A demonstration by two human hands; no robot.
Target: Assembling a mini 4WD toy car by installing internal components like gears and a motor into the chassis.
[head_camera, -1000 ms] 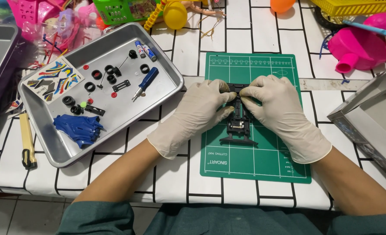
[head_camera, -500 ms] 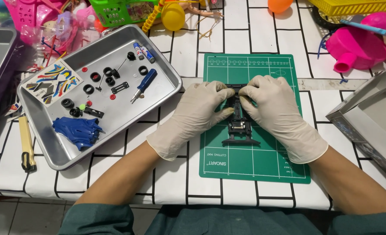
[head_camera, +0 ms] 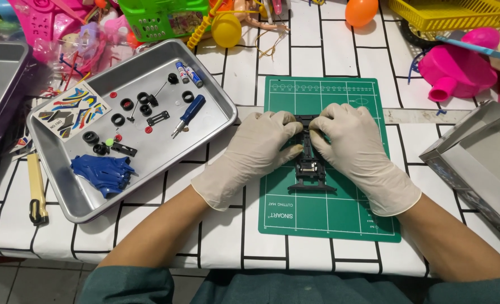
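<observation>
— Layout, left to right, please.

— Far left I see a yellow-handled tool (head_camera: 36, 188) lying on the tiled tablecloth (head_camera: 222, 236), just beside a steel tray (head_camera: 216, 95). Inside the tray: a sticker sheet (head_camera: 74, 112) at upper left, a blue plastic part (head_camera: 105, 171) at lower left, small black tyres (head_camera: 127, 104) scattered through the middle, and a blue-handled screwdriver (head_camera: 189, 114) toward the right wall, lying on a slant with its tip toward the near side.

— And the hands?

— Both are gloved in white. My left hand (head_camera: 255, 152) crosses from the tablecloth onto the left edge of a green cutting mat (head_camera: 329, 219). Its fingers are curled narrowly and pinch the upper left of a black toy car chassis (head_camera: 311, 169).

— How does that chassis lie?

— Flat on the mat, near the centre. Its long axis runs away from me, roughly parallel to the mat's long sides. The wider crossbar end points back toward me; the far end sits under the fingertips, so I cannot tell its shape.

— Continue right.

— My right hand (head_camera: 357, 155) mirrors the first, fingers bent close together and gripping the chassis's upper right. The two sets of fingertips nearly meet over the frame. Beyond the mat, at the right edge, stands a grey open box (head_camera: 481, 157), well apart from the hands. Above it lies a pink plastic toy (head_camera: 458, 70).
</observation>
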